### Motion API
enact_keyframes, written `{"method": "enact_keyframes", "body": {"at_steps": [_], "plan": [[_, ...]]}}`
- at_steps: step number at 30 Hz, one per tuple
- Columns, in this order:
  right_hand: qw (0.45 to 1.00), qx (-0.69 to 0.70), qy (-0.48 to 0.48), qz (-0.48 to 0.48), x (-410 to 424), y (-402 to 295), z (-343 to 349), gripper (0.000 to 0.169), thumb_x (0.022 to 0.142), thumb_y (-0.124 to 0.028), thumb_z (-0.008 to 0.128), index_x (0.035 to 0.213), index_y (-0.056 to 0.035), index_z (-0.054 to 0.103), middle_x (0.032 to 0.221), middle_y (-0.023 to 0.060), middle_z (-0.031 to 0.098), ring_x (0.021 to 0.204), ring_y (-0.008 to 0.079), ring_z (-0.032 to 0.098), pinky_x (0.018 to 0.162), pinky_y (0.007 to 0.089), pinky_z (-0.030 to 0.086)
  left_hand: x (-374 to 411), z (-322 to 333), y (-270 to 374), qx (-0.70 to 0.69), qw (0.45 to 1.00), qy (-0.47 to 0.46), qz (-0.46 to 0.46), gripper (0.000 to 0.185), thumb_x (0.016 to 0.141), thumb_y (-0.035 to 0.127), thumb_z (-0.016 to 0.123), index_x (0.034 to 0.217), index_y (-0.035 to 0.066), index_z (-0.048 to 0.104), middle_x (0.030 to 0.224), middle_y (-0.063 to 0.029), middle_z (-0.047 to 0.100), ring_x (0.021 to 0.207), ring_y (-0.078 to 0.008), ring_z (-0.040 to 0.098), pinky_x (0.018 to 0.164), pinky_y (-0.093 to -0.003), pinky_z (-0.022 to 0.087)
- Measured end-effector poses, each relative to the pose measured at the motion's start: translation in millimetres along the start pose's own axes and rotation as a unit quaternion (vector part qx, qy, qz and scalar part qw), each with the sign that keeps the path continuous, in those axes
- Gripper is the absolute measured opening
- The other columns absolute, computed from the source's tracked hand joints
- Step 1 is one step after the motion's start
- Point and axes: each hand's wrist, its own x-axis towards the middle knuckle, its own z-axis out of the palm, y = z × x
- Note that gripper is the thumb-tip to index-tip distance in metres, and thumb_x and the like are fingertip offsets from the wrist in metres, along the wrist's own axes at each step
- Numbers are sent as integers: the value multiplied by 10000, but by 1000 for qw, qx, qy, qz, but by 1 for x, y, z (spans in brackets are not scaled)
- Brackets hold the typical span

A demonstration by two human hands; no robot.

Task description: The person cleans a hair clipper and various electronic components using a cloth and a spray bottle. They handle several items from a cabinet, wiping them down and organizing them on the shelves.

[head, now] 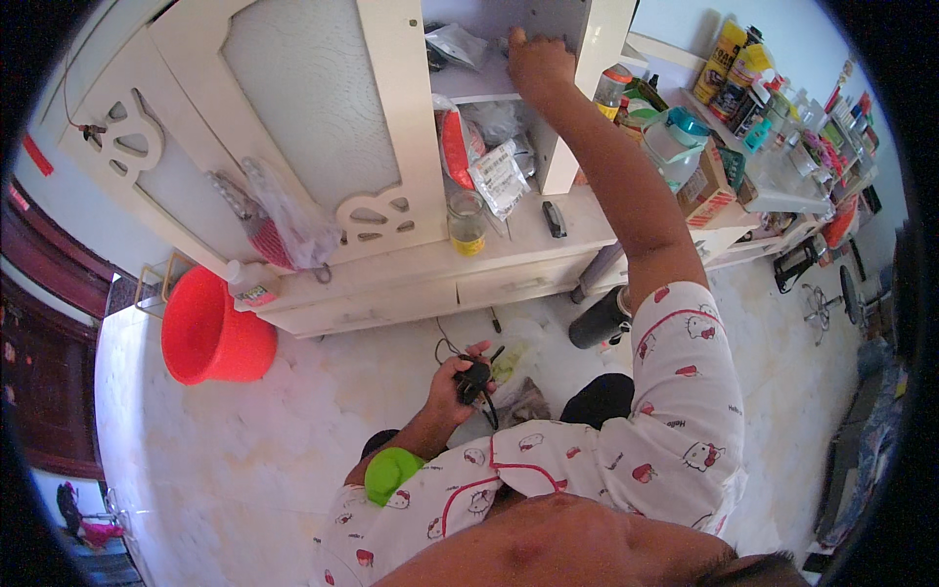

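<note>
My left hand (pixel 449 392) is low in front of my body, its fingers around a black device (pixel 472 380) with a black cable; the cable loops out below the hand. What kind of device it is, I cannot tell. My right hand (pixel 541 67) reaches up into the open upper shelf (pixel 480 92) of a cream cabinet, its fingers curled near the right side wall. Whether it grips anything is hidden. Left of it on that shelf lie clear plastic bags (pixel 461 45) with dark things in or behind them. A packet with a printed label (pixel 500 178) leans out of the compartment below.
On the cabinet ledge stand a glass jar (pixel 466 224), a small black object (pixel 554 219) and a plastic bottle (pixel 251 283). A red bucket (pixel 216 330) is at left on the floor, a black flask (pixel 600 319) near the cabinet. Spray cans (pixel 722 62) and jars crowd the right counter.
</note>
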Motion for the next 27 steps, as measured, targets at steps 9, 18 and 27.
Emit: {"method": "enact_keyframes", "body": {"at_steps": [9,18,27], "plan": [[758,636,7,141,-171,25,-60,367,790,-147,594,1108,-53,437,874,146,599,764,187,603,633,292,488,4,-3,-9,80,996,26,26,444,730,156,559,1151,27,497,916,-129,600,856,-285,598,713,-432,505],[330,893,-246,182,-251,24,-53,617,762,-464,645,1178,-57,443,953,92,567,845,174,578,661,323,531,6,1,-19,90,996,30,-6,387,743,130,547,1119,46,507,943,-105,590,938,-268,585,815,-414,502],[356,888,-185,224,-258,4,-57,539,815,-342,589,1223,-42,405,926,86,540,758,187,559,628,302,487,0,-1,-19,65,997,39,-1,388,737,109,547,1113,23,506,905,-132,593,865,-293,604,754,-431,519]]}}
